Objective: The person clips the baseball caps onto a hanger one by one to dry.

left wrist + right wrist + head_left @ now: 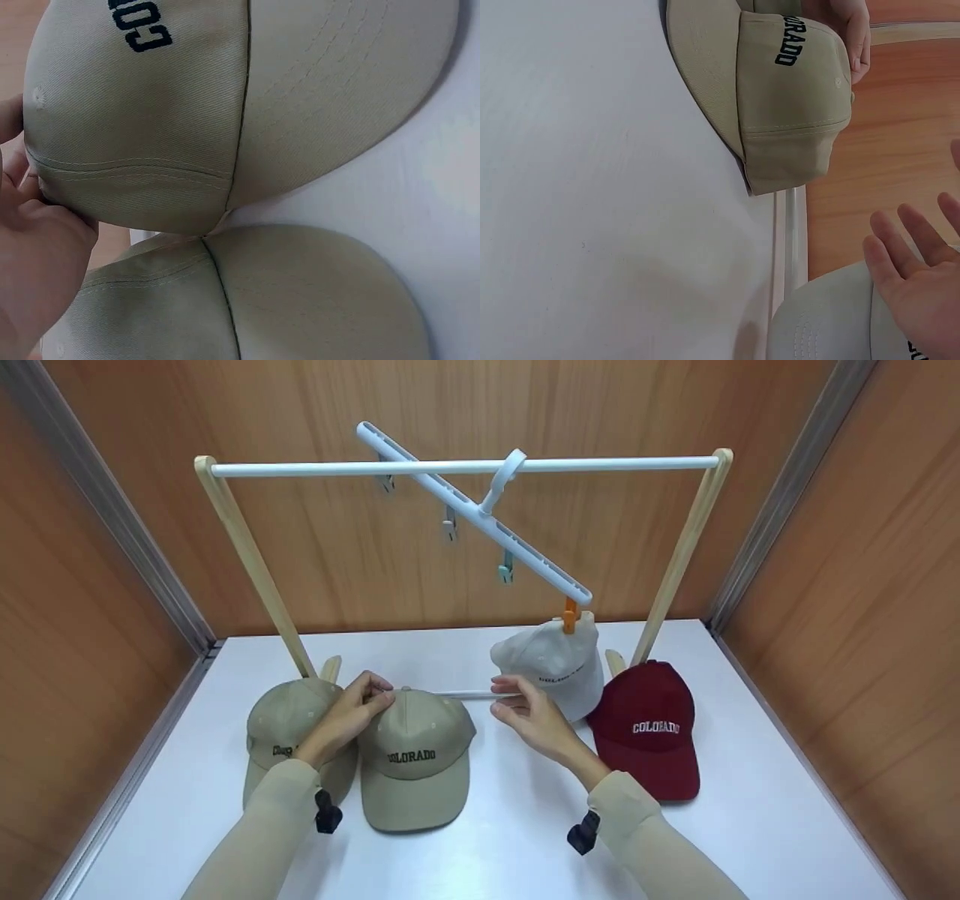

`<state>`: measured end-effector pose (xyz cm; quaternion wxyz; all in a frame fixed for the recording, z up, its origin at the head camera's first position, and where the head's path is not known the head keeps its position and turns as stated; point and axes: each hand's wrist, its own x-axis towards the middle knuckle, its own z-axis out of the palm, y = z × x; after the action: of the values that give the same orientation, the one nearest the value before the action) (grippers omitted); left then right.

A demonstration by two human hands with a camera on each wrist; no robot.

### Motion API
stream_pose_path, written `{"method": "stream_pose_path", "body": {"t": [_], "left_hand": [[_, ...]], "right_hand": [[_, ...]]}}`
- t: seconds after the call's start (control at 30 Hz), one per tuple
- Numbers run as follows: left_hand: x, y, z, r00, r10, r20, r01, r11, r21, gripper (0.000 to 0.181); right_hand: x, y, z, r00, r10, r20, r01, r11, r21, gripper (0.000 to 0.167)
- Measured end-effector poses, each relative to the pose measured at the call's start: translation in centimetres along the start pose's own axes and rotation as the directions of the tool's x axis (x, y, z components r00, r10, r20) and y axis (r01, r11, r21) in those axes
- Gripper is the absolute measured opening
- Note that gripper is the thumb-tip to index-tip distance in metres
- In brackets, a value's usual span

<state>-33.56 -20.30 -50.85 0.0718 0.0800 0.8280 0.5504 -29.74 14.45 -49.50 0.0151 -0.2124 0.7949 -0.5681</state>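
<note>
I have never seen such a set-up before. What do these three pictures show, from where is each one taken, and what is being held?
There is no machine here: a person works with bare hands. The head camera gives the wide picture, looking forward and down. The two close pictures come from cameras on the left and right wrists; they look turned sideways.

On the white table are a left tan cap, a middle tan cap and a dark red cap. Above, a hanger hooks over a white rail; an orange clip grips a white cap.

The left hand is at the back of the middle tan cap; its grip is partly hidden. The right hand is open, holding nothing.
</note>
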Motion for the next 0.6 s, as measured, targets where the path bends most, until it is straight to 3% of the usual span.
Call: {"method": "stream_pose_path", "body": {"t": [0.3, 0.6], "left_hand": [[-0.2, 0.6, 0.2, 0.998, 0.051, -0.046, -0.053, 0.997, -0.051, 0.023], [-0.6, 1.5, 0.6, 0.992, 0.118, -0.051, -0.120, 0.992, -0.038, 0.019]], "right_hand": [[0.3, -0.4, 0.5, 1.000, 0.008, -0.004, -0.008, 1.000, -0.002, 0.047], [0.7, -0.6, 1.1, 1.000, -0.013, 0.010, 0.013, 1.000, -0.015, 0.048]]}}
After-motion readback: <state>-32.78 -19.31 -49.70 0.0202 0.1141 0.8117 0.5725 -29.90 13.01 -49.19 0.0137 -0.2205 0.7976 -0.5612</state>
